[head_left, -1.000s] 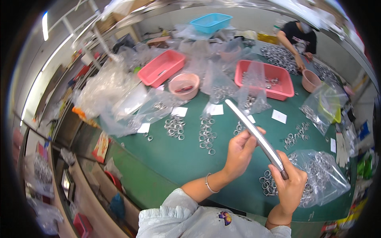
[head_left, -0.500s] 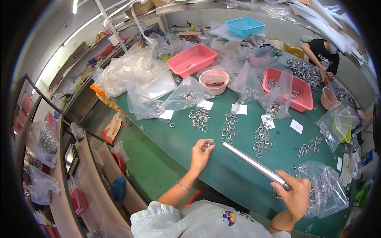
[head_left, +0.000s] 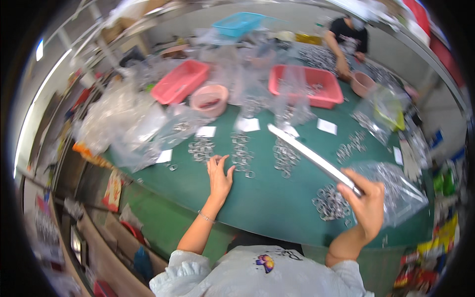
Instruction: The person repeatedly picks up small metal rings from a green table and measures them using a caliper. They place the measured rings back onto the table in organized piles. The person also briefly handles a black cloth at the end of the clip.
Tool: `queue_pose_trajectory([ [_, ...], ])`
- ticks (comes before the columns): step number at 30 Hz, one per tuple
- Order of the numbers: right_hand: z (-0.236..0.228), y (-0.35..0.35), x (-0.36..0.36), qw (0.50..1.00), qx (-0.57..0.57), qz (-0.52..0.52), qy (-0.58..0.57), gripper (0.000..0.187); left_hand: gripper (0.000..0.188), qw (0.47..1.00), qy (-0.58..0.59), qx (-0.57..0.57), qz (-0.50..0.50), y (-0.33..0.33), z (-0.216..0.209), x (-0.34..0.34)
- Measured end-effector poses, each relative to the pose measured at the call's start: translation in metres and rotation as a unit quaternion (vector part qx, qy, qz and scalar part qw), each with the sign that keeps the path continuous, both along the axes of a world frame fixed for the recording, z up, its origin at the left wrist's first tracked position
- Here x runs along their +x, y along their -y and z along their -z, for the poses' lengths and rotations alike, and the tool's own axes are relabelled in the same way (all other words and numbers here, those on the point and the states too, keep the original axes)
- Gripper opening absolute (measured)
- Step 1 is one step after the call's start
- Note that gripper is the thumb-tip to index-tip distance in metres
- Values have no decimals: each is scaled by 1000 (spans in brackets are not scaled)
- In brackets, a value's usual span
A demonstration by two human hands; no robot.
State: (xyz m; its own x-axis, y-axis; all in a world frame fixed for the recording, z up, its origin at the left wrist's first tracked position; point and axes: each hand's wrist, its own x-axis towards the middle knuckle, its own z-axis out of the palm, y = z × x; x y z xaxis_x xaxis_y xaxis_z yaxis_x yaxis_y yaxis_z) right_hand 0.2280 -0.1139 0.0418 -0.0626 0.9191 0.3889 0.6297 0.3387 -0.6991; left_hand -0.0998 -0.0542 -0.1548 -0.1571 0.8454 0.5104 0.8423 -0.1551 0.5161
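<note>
Head view. Left hand (head_left: 219, 176) lies flat on the green table (head_left: 267, 208), fingers spread and holding nothing, fingertips just beside a cluster of metal rings (head_left: 241, 153). Right hand (head_left: 367, 203) is closed on the near end of a long flat bar (head_left: 309, 157), which is held tilted above the table and points away toward the far left. More rings (head_left: 330, 204) lie by the right hand, against a clear bag (head_left: 396, 190).

Judgement: gather the rings with fingertips in small batches; keep the bar steady and low, close to the cluster, so rings do not scatter.

Two pink trays (head_left: 180, 81), one blue basket (head_left: 239, 23), two pink bowls (head_left: 209, 99)
</note>
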Motion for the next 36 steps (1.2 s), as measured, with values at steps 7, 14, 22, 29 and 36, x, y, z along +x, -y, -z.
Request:
queue_pose_trajectory([
  [7,-3,-9,27,987,20,143,-76,23,34,901,79,-111,412,-4,-8,162],
  [14,-3,-14,42,981,30,176,-74,25,35,914,35,-116,387,-42,4,282],
  [22,-6,-18,54,976,24,186,-114,26,27,844,322,-222,367,-61,-26,262],
  [29,-7,-17,61,991,3,70,-113,28,27,589,678,-166,408,-54,-130,170],
  [36,-11,-8,65,997,-28,7,-75,34,27,580,712,-35,394,-39,-153,136],
])
